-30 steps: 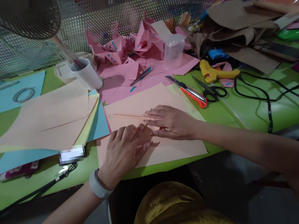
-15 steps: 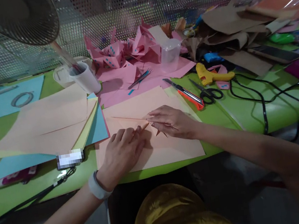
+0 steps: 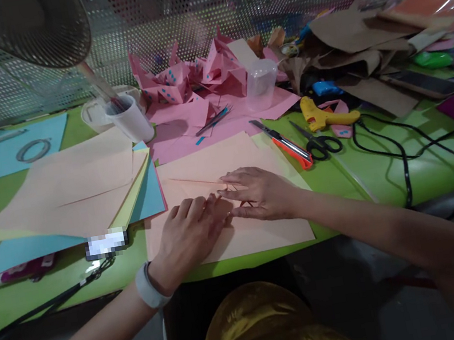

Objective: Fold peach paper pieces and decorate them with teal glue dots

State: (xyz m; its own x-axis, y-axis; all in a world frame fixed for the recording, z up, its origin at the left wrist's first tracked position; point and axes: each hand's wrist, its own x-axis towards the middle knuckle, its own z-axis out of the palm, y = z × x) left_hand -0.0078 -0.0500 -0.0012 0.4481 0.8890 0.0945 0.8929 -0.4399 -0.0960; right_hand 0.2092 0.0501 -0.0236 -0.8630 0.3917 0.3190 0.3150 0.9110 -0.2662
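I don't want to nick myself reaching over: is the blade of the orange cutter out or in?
Out: on the orange cutter, a narrow grey blade extends past the handle's far end.

a craft workspace: glue gun (image 3: 327,118), scissors (image 3: 313,139), utility knife (image 3: 288,148), stacked coloured paper (image 3: 67,176)

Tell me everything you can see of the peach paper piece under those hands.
The peach paper piece looks thin and folded: a long straight edge slants down toward the right hand, and small edges peek between its fingers. It lies on a larger peach sheet; the left hand also rests over it. Its full shape is hidden.
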